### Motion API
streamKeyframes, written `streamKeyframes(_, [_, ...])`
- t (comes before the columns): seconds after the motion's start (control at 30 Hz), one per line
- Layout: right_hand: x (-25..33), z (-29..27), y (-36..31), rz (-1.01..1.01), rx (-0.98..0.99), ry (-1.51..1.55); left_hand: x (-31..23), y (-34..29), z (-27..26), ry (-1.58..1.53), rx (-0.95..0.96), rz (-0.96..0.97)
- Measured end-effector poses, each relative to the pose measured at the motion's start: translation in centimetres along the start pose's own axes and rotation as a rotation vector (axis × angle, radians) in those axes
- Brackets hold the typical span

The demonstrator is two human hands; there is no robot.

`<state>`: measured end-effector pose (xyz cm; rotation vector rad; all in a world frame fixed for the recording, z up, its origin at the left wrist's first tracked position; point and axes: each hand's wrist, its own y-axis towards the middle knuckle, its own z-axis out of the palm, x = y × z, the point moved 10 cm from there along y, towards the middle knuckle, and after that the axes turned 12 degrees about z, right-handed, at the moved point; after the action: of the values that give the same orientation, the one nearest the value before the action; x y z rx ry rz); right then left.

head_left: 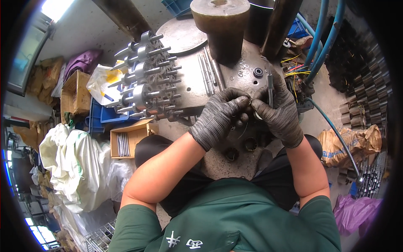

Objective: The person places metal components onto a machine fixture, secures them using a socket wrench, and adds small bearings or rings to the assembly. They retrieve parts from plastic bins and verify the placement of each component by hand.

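Both hands wear dark grey knit gloves and meet above the near edge of the metal worktable (189, 77). My left hand (220, 113) is closed, its thumb and forefinger pinching something too small to make out. My right hand (279, 111) is wrapped round a slim grey metal tool (270, 90) that stands up between its fingers; its kind is unclear. The right thumb and fingertip press together beside the left fingertips. Just beyond the hands, several small rings (241, 68) lie scattered near a dark round bearing (258, 72).
Rotor-like parts on shafts (147, 77) stand clustered at the table's left. Several metal rods (210, 71) lie beside a thick steel post (222, 33). Blue hoses (321, 38) hang on the right. A cardboard box (130, 140) holding rods sits by my left knee; a brown paper sack (352, 143) lies right.
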<state>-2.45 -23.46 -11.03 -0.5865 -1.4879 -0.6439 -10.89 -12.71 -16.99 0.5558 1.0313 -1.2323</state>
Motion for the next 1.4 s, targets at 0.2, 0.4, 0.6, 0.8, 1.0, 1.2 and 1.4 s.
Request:
streamKeyframes(0.2, [0.6, 0.5, 0.3, 0.106, 0.06, 0.128, 1.0, -0.2, 0.4, -0.277, 0.039, -0.047])
streamKeyframes(0.4, [0.1, 0.7, 0.2, 0.076, 0.107, 0.054, 2.7, -0.4, 0.6, -0.41, 0.086, -0.21])
streamKeyframes(0.6, [0.0, 1.1, 0.0, 0.087, 0.139, 0.015, 2.5, -1.0, 1.1, -0.321, 0.018, -0.195])
streamKeyframes(0.8, [1.2, 1.1, -0.3, -0.031, 0.105, -0.225, 1.3, -0.3, 0.1, -0.052, 0.027, -0.064])
streamKeyframes(1.0, [2.1, 1.4, -0.7, -0.144, 0.075, -0.504, -0.5, -0.8, -0.1, -0.142, -0.044, -0.029])
streamKeyframes(1.2, [0.7, 1.3, -0.4, 0.032, 0.175, -0.169, 1.7, -0.1, -0.7, -0.384, 0.056, -0.102])
streamKeyframes(1.4, [-0.7, 1.5, -0.2, 0.126, 0.197, -0.003, 3.0, -1.2, 0.5, -0.275, 0.01, -0.167])
